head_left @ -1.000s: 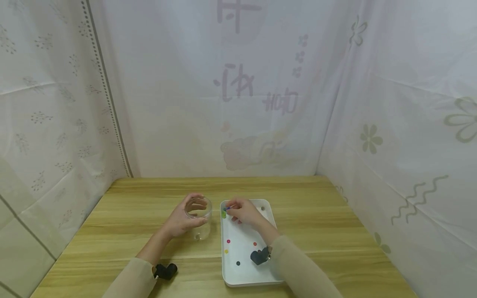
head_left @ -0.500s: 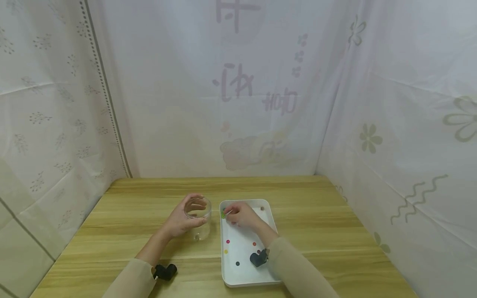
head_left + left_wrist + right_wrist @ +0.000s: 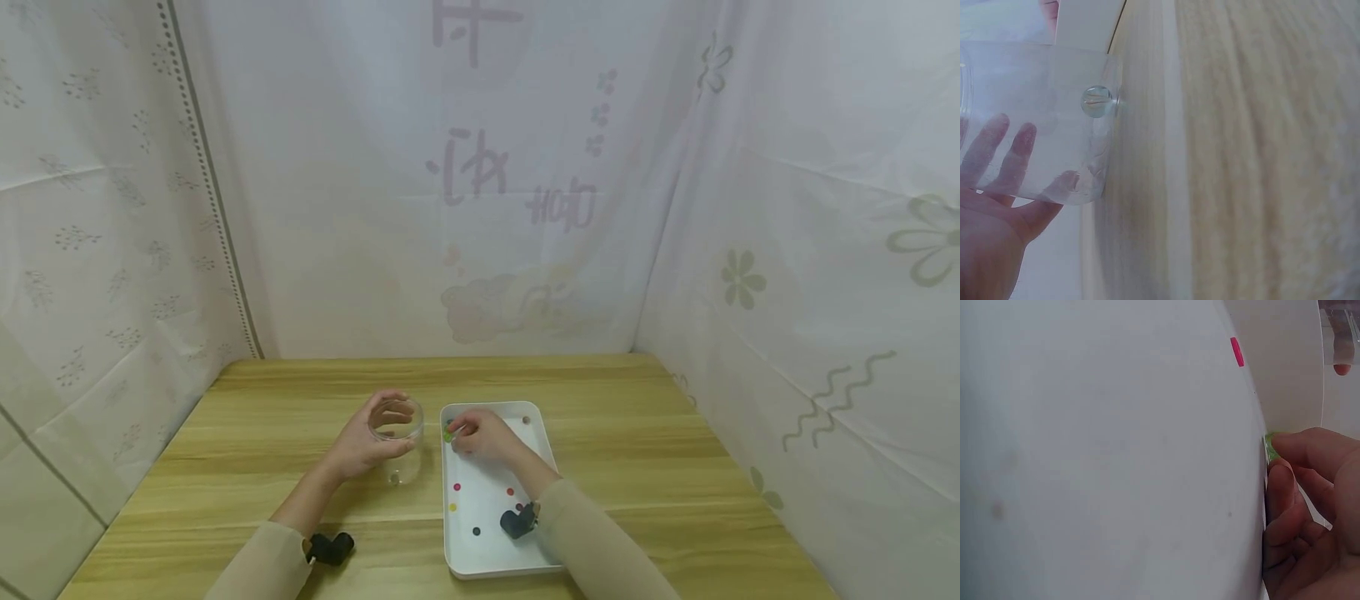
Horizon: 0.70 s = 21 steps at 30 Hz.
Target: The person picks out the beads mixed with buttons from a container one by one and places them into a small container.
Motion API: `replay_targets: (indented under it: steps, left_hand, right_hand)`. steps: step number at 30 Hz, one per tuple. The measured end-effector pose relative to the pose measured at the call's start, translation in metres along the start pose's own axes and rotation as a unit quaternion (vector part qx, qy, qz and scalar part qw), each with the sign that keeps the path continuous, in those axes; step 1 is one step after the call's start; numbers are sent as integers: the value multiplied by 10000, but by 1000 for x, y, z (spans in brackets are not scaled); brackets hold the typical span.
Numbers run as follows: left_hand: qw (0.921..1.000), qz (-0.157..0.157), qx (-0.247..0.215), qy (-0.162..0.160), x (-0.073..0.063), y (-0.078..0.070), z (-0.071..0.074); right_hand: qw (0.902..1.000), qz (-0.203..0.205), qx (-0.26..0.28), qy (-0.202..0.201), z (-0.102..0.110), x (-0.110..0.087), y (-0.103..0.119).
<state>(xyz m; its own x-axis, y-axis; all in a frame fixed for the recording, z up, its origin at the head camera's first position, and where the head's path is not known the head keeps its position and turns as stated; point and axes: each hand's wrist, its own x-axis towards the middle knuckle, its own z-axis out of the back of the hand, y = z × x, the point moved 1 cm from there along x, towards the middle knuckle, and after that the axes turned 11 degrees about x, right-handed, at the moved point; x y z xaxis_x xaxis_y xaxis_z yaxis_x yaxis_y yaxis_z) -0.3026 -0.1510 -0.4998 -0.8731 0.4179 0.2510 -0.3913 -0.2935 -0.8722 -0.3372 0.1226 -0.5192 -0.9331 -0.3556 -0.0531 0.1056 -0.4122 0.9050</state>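
Note:
My left hand (image 3: 369,437) grips a clear plastic jar (image 3: 405,462) on the table, left of the tray, with fingers and thumb around its side. A clear glass marble (image 3: 1096,101) lies at the bottom of the jar. At the far left corner of the white tray (image 3: 495,571), my right hand (image 3: 486,435) has curled fingers, the thumb and fingertips at a small green translucent piece (image 3: 1270,447). They appear to pinch it; the fingers partly hide it, so its kind is unclear. A dark bit shows at the corner just beyond.
Inside the tray lie a pink disc (image 3: 457,487), a yellow disc (image 3: 452,507), a red disc (image 3: 511,492) and a dark disc (image 3: 476,531). A brownish round piece (image 3: 527,420) sits in its far right corner. Patterned curtains (image 3: 480,275) enclose the wooden table (image 3: 300,383).
My right hand has lowered slightly toward the tray's left edge, onto the green piece. A blue bit seen at its fingertips a second ago no longer shows. The left hand and jar stay put.

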Motion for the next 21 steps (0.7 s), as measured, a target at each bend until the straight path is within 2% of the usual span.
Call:
replay_targets:
  steps: [21]
  left_hand:
    - [10000, 33, 77, 2, 0, 0, 1]
  right_hand:
    - [9991, -121, -402, -101, -4, -3, 1]
